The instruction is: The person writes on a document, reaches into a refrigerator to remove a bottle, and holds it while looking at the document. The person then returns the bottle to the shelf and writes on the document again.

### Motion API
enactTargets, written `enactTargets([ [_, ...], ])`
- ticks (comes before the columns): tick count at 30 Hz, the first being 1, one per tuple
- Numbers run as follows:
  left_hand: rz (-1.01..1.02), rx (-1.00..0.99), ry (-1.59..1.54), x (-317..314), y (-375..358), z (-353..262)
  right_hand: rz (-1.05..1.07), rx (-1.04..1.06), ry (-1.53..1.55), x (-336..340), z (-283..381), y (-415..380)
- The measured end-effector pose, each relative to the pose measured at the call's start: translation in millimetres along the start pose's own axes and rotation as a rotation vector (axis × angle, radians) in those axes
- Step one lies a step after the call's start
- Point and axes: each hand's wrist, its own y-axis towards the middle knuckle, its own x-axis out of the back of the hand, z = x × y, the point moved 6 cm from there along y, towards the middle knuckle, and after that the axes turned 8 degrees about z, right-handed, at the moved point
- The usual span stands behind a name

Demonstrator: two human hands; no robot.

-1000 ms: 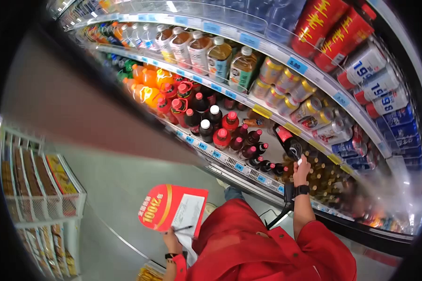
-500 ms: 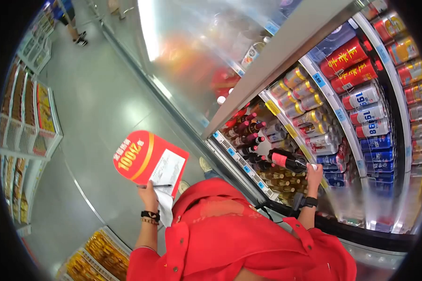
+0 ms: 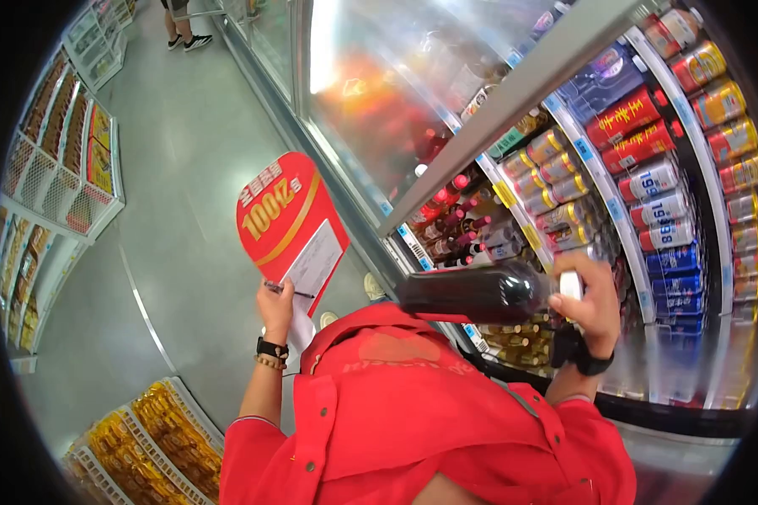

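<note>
My right hand (image 3: 596, 301) is closed round the white-capped neck of a dark glass bottle (image 3: 488, 290). The bottle lies sideways in front of my chest, its base toward the left and a red label edge on its underside. My left hand (image 3: 276, 303) grips the lower edge of a red cardboard sign (image 3: 278, 206) with yellow and white lettering. A sheet of paper (image 3: 318, 257) covers part of the sign, and a dark pen (image 3: 293, 292) juts from the same hand across it. Some of the left fingers are hidden behind the sign.
At the right a cooler shelf (image 3: 531, 223) holds bottles and cans, beside its open glass door (image 3: 387, 93). Snack racks (image 3: 101, 160) line the aisle's left side, with yellow packets (image 3: 147, 421) at the lower left. A person's legs (image 3: 181, 29) show far up the aisle.
My right hand has drawn the bottle out of the cooler and up toward me, so it looks larger. The sign in my left hand has shifted up and slightly right.
</note>
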Motion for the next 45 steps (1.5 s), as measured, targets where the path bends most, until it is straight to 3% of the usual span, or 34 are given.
enactTargets([
  [7, 0.163, -0.139, -0.022, -5.5, -8.5, -65.0, 0.392, 0.679, 0.163, -44.4, 80.3, 71.8],
  [11, 0.207, -0.081, 0.025, -22.4, -25.8, -70.2, 0.606, 0.731, 0.218, -89.7, 110.9, 103.1],
  [13, 0.324, -0.118, 0.070, -38.2, -28.5, -42.4, 0.706, 0.628, 0.183, -103.1, 124.2, 110.1],
  [14, 0.403, -0.140, 0.054, -44.1, -30.8, -35.9, 0.704, 0.695, 0.192, -109.2, 129.0, 114.8],
  [16, 0.567, -0.173, -0.213, -65.5, -32.7, -6.7, 0.695, 0.805, 0.207, -126.5, 125.8, 128.4],
  [20, 0.875, 0.122, -0.708, -82.1, -49.4, -3.9, 0.729, 0.581, 0.034, -151.7, 115.1, 150.2],
  [22, 0.975, 0.283, -0.854, -84.1, -60.2, -0.5, 0.631, 0.512, -0.035, -162.5, 104.5, 159.1],
  [27, 1.070, 0.604, -1.085, -81.4, -86.2, 8.6, 0.539, 0.317, -0.231, -174.8, 88.6, 169.1],
  [31, 1.072, 0.677, -1.124, -85.0, -101.2, 12.7, 0.553, 0.217, -0.310, -187.6, 82.2, 170.6],
  [34, 1.088, 0.513, -0.969, -94.5, -104.3, 10.2, 0.486, 0.233, -0.294, -182.8, 82.4, 160.7],
  [36, 1.027, 0.214, -0.697, -99.3, -93.0, 8.3, 0.450, 0.363, -0.373, -182.0, 84.6, 158.4],
  [37, 0.959, 0.045, -0.522, -98.5, -84.6, 5.3, 0.413, 0.310, -0.411, -173.4, 94.3, 154.2],
  [39, 0.806, -0.182, -0.225, -96.9, -70.5, -3.6, 0.258, 0.414, -0.531, -177.0, 88.0, 161.9],
  [41, 0.701, -0.269, -0.064, -95.1, -64.0, -12.0, 0.366, 0.425, -0.453, -172.8, 112.0, 157.2],
  [45, 0.545, -0.202, 0.135, -75.5, -58.1, -36.1, 0.572, 0.677, -0.029, -171.6, 115.8, 178.1],
])
